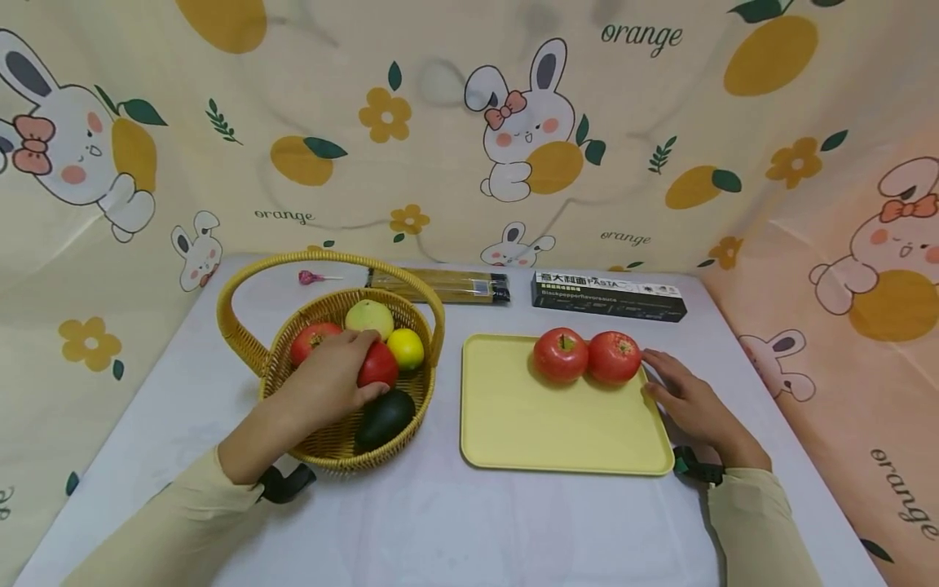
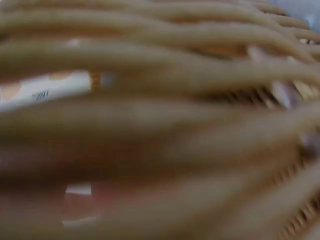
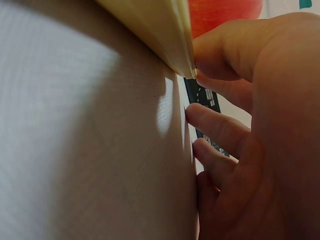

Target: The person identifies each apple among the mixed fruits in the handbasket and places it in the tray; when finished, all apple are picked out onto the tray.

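Note:
My left hand point(image 1: 330, 375) reaches into the wicker basket point(image 1: 345, 465), its fingers and thumb round a red apple point(image 1: 379, 365). About it in the basket sit another red fruit point(image 1: 314, 338), a pale green round fruit point(image 1: 369, 319), a yellow lemon point(image 1: 407, 349) and a dark avocado point(image 1: 385, 419). Blurred basket weave point(image 2: 150, 120) fills the left wrist view and hides that hand. At the right rim of the yellow tray point(image 1: 557, 432), my right hand point(image 1: 689, 399) rests with loosely extended fingers, fingertips right at the rim. Two red apples point(image 1: 561, 355) lie side by side on the tray.
Behind the tray stands a black and white pasta box point(image 1: 609, 297). A packet of spaghetti point(image 1: 447, 285) lies at the back, partly behind the basket's arched handle point(image 1: 330, 258). A small pink-headed item point(image 1: 308, 277) lies left of it. A printed cloth point(image 1: 440, 179) hangs behind the table.

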